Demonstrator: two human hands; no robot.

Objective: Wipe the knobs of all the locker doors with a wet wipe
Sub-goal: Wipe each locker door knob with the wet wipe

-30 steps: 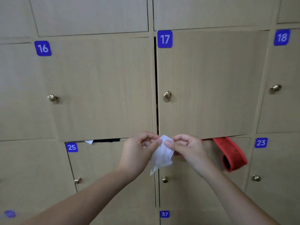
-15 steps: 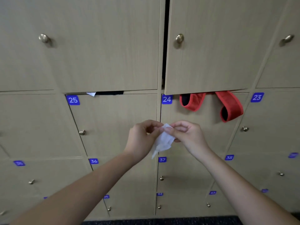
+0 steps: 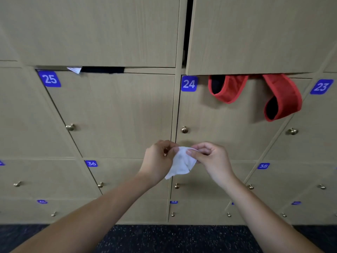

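Two bare forearms — no sleeves, rings or watch — left hand (image 3: 158, 159), right hand (image 3: 212, 158).

Pale tan wood-grain doors (image 3: 113, 114), brass knobs (image 3: 184, 129), blue number tags (image 3: 189, 83) with white digits. Red straps (image 3: 281, 96), black inside. A white wipe (image 3: 180, 162). Dark floor (image 3: 173, 238) speckled white.

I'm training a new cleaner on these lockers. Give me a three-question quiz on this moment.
1. True or false: the wet wipe is pressed against a knob.
2. Which hands hold the wipe? A) left only B) right only C) both
3. Fill in: the red straps hang over the door numbered ___.

Key: 1 false, it is held in the air below locker 24's knob; 2 C, left hand and right hand pinch it; 3 24.
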